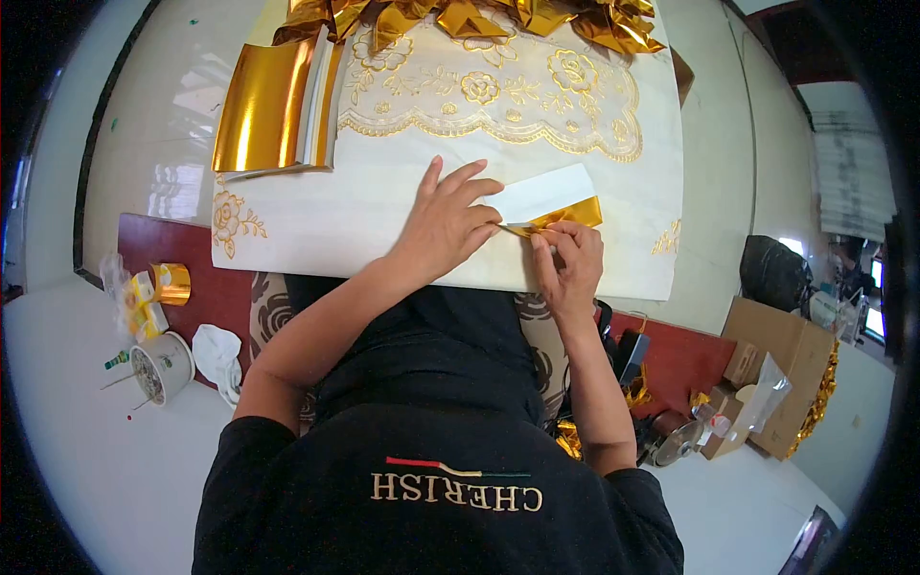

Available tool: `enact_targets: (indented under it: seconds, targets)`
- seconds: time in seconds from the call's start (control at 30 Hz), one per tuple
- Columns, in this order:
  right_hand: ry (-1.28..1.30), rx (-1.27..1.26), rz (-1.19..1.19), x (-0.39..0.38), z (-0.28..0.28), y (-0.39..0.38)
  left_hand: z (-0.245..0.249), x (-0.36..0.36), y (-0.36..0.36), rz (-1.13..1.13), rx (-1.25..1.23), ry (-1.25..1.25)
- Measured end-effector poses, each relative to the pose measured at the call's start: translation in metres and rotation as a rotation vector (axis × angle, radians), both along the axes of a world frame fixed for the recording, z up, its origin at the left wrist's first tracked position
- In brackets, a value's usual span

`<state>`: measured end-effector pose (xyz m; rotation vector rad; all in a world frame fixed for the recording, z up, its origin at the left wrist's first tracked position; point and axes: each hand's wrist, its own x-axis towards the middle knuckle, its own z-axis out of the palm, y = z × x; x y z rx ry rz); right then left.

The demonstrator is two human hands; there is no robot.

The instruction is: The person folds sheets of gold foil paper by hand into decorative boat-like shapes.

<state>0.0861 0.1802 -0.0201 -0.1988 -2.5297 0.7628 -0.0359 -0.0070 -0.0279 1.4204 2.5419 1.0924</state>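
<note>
Grip: right hand [570,264] pinches the gold strip [567,213], apparently at its fold. The left hand [446,225], spread flat and holding nothing, pins the white paper [541,190] — crease slowly.

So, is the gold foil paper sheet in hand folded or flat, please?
Folded: the gold foil paper sheet shows a gold flap over its white back.

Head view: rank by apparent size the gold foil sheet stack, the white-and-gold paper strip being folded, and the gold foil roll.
1. Shiny gold foil sheet stack, largest.
2. White-and-gold paper strip.
3. Small gold foil roll, smallest, though the lens edge may shrink it.
</note>
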Motion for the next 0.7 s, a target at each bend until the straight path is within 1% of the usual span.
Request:
enact_targets:
  seconds: [0.2,0.5,0.7]
  targets:
    - [0.011,0.031,-0.052,-0.01,0.005,-0.003,0.001,0.003,0.008,0.067,0.008,-0.022]
    - [-0.003,0.034,-0.069,-0.016,0.009,-0.005,0.003,0.006,0.017,0.152,0.003,-0.039]
    - [0.002,0.082,-0.076,-0.017,0.005,-0.004,0.006,0.01,0.021,0.19,0.007,-0.036]
